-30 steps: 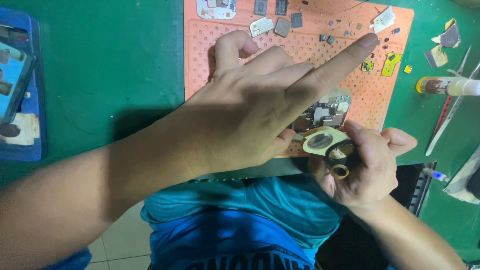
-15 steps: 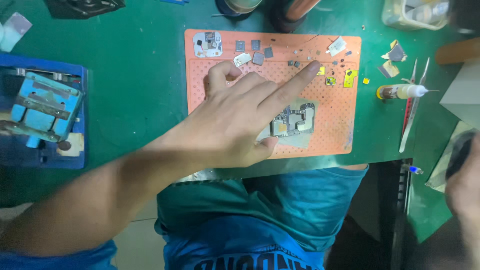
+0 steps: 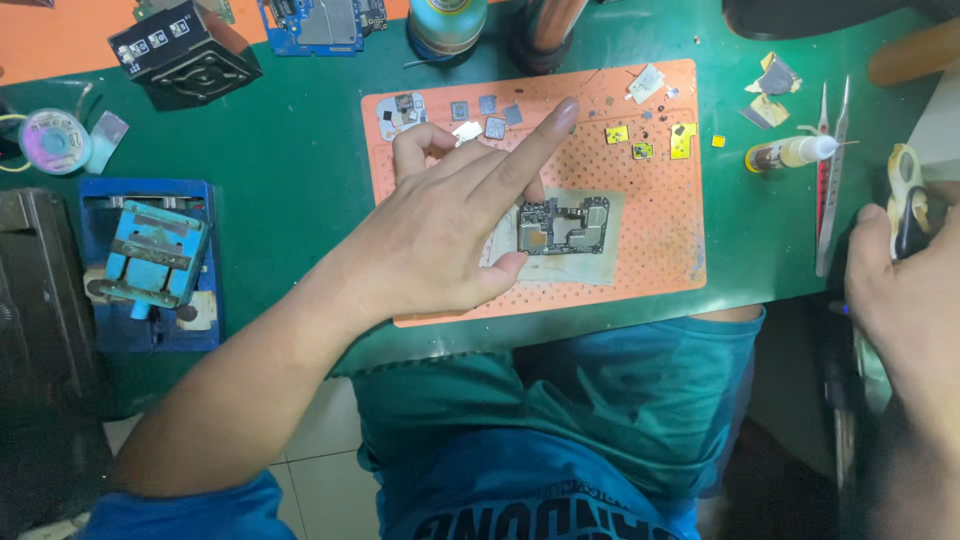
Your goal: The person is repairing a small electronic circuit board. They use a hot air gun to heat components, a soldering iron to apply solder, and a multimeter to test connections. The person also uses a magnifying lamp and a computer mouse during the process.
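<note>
The left hand (image 3: 440,240) lies open on the orange perforated mat (image 3: 660,250), gripping nothing, forefinger stretched out and thumb tip touching the left edge of the small circuit board (image 3: 563,226) that lies just right of the palm. Beyond the forefinger tip sit small metal shields (image 3: 487,115) and yellow tabs (image 3: 650,140). At the far right of the bench (image 3: 290,170), the right hand (image 3: 900,300) is closed on a dark-handled tool (image 3: 912,215), with tweezers (image 3: 830,180) just to its left.

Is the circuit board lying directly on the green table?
No, the circuit board lies on the orange perforated mat, beside the left hand.
</note>
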